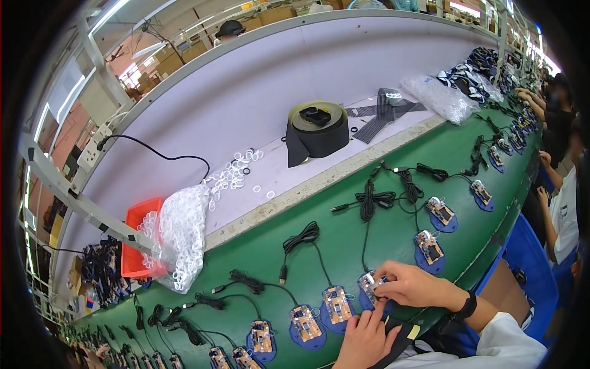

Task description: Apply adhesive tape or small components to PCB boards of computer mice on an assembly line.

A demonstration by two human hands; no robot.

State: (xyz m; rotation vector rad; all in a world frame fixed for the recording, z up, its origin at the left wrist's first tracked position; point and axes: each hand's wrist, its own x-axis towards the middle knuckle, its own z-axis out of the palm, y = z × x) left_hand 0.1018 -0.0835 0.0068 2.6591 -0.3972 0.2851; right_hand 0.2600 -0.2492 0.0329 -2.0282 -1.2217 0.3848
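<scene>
A blue mouse base with a bare circuit board (367, 283) lies on the green belt in front of me, its black cable running away from me. My right hand (418, 286) reaches over it from the right, thumb and fingers pinched at the board. A bit of white shows by those fingertips, but what they hold is mostly hidden. My left hand (366, 339) is at the near edge of the same base, its fingertips closed against it. Just left sits another mouse base with a board (337, 305). On the right, a mouse base (429, 251) carries a white wheel-like part.
The green belt (264, 237) carries several more mouse bases and bundled black cables (301, 237). Beyond it, a ledge holds a black roll (316, 138) and loose white rings (230, 175). A bag of white rings (184, 230) leans on a red bin (136, 215). Co-workers sit right.
</scene>
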